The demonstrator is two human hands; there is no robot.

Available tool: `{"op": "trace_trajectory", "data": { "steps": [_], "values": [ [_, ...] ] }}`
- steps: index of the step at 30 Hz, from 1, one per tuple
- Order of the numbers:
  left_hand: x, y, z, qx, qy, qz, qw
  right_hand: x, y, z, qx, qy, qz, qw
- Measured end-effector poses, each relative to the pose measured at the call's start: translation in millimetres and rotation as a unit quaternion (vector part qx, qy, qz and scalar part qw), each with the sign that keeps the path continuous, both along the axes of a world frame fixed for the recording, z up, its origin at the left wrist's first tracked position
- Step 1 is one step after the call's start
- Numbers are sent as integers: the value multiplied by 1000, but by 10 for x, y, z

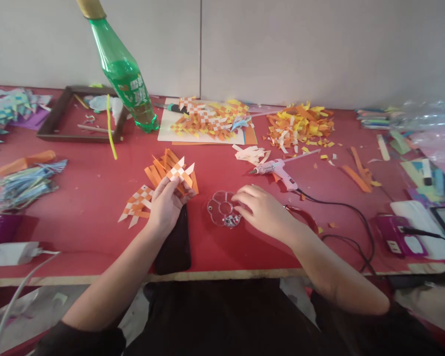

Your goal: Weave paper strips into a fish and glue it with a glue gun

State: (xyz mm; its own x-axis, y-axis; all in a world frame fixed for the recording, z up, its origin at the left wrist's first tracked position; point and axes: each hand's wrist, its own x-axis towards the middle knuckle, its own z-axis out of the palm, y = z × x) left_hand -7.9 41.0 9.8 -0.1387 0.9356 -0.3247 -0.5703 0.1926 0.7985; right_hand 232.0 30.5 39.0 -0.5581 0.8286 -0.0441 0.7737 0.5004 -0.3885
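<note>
Pinching a checkered paper piece [178, 173] at ten o'clock from the clear tray [215, 215], the left hand [166, 205] has a snug grip; the right hand [261, 207] curls at three, whether closed I cannot tell.

We take this for a craft workspace, though whether it is in a home or a workshop we cannot tell. On the red table [96, 212] we see a pink glue gun [280, 170] with its cord, a heap of cut paper [300, 123], piled woven paper pieces [211, 118] and a small divided tray [217, 211], with a plain wall [300, 49] behind.
</note>
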Motion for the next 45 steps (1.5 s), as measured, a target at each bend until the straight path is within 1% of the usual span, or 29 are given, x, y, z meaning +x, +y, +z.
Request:
{"op": "trace_trajectory", "data": {
  "steps": [2, 5, 8, 16, 23, 28, 32, 37, 42, 45],
  "values": [
    [3, 3, -1, -3, 1, -2, 1000, -3, 15, -59, 0, 1, -5, 1000],
    [2, 12, -1, -6, 7, 0, 1000, -26, 47, -138, -5, 5, 6, 1000],
    [-2, 20, -1, -7, 12, 5, 1000, -56, 73, -183, 5, 11, -13, 1000],
    [-7, 17, 9, -10, 15, 3, 1000, -89, 45, -225, 16, 35, -54, 998],
    [6, 10, 14, -15, 15, -3, 1000, -65, 22, -248, 5, 46, -66, 997],
    [0, 10, 5, -14, 13, -3, 1000, -64, 18, -223, -2, 48, -72, 996],
    [-6, 14, -9, -11, 16, -5, 1000, -64, -11, -190, -25, 49, -42, 998],
    [1, 18, -22, -5, 17, -4, 1000, -41, -54, -140, -34, 30, -18, 999],
    [12, 13, -19, -6, 10, -1, 1000, -111, -56, -18, -22, 12, -11, 1000],
    [14, 12, -10, -7, 8, 0, 1000, -184, -23, 83, -27, 4, 20, 999]
  ]
}}
